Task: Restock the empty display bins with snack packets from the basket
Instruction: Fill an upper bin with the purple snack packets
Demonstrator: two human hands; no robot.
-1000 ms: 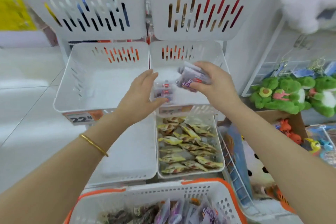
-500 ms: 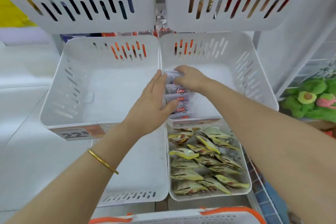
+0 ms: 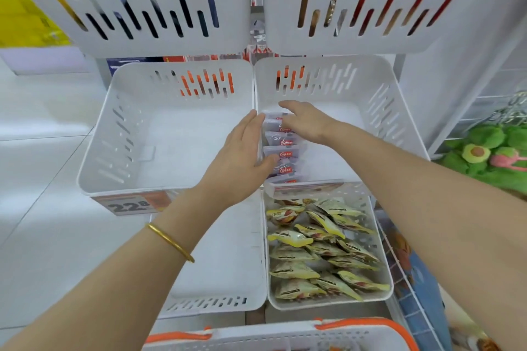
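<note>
A: Hands, against half a second ago?

B: The left hand (image 3: 242,157) is unchanged: fingers straight, flat against the left side of the snack packets (image 3: 281,148), thumb on the near ones. The right hand (image 3: 305,122) was curled over the row's far end; its fingers now lie nearly straight on top there. Neither hand grips. They are apart, with the row between them.

A: Where do the packets stand?

B: On edge, in one row along the left wall of the middle right bin (image 3: 382,111), at centre frame. White floor shows to the right of the row.

A: Surroundings?

B: The middle left bin (image 3: 176,137) shows its whole floor, with a price tag (image 3: 129,205) on its front. The upper left bin (image 3: 159,45) and upper right bin (image 3: 342,45) hang over the back of the middle pair. Below, the lower left bin (image 3: 228,259) shows white floor and the lower right bin (image 3: 328,304) holds yellow packets (image 3: 319,251). The basket (image 3: 271,335) rim is at the bottom edge. Plush toys (image 3: 479,157) are at the right edge.
</note>
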